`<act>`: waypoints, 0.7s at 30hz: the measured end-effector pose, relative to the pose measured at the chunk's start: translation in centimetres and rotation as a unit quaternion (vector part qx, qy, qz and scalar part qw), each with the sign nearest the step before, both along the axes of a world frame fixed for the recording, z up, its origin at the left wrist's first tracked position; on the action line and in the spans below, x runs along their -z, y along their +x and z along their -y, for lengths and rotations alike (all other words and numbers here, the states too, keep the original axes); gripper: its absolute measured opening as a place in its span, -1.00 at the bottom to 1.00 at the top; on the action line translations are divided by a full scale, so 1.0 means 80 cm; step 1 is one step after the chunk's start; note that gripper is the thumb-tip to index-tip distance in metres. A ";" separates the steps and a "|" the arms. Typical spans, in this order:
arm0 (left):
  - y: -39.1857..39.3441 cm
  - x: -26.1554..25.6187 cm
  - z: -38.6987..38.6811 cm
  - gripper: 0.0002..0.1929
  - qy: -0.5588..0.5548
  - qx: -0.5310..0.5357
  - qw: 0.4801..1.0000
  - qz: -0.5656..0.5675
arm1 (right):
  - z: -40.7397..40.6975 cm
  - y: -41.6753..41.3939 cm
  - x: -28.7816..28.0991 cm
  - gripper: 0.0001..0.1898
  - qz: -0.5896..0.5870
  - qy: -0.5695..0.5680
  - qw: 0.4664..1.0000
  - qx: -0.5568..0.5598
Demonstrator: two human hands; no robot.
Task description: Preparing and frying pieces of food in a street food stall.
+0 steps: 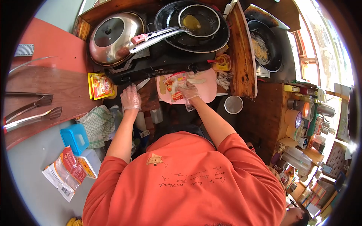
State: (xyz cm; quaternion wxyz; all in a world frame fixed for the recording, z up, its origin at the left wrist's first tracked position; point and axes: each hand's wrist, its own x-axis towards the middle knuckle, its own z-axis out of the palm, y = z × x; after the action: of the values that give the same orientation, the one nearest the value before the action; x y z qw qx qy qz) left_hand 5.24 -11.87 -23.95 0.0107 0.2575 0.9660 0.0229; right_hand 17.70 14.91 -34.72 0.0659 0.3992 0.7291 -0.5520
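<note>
My left hand (131, 97), in a clear plastic glove, rests by a knife (143, 84) at the front of the black gas stove (158, 69); whether it grips the handle I cannot tell. In a like glove, my right hand (189, 92) holds a printed plastic food packet (176, 84) over a pink cutting board (208, 87). Pale strips of food (196, 76) lie at the board's back edge, and a brownish piece (162, 85) is at its left. A small container of yellow-red sauce (222, 62) stands behind the board's right corner.
On the stove are a lidded pan (113, 36) and a large black wok (169, 17) with a skimmer (199, 21) across it. A wooden partition (246, 56) rises at the right; another pan (264, 45) stands beyond. Yellow sachets (101, 86), tongs (29, 106) and a checked cloth (96, 121) lie left.
</note>
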 end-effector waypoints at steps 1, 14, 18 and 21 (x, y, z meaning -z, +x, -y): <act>0.007 -0.011 -0.018 -0.55 0.028 0.027 0.999 0.022 | -0.002 0.005 -0.001 -0.43 0.001 0.007 1.000 0.010; 0.039 0.016 -0.162 -0.40 0.153 0.180 0.923 0.304 | 0.012 0.014 -0.032 -0.89 -0.106 -0.086 0.987 0.090; 0.037 -0.001 -0.188 -0.37 0.083 0.140 0.921 0.353 | 0.006 0.016 -0.014 -0.90 -0.198 -0.105 0.962 0.155; 0.042 -0.047 -0.201 -0.36 -0.028 0.093 0.925 0.367 | 0.007 0.011 -0.025 -0.90 -0.135 -0.036 0.981 0.137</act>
State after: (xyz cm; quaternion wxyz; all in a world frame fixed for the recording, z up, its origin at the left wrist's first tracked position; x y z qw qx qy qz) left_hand 8.62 4.25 -20.22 0.3736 0.3189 0.8666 0.0875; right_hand 18.59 14.39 -32.69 -0.0953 0.4142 0.6497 -0.6302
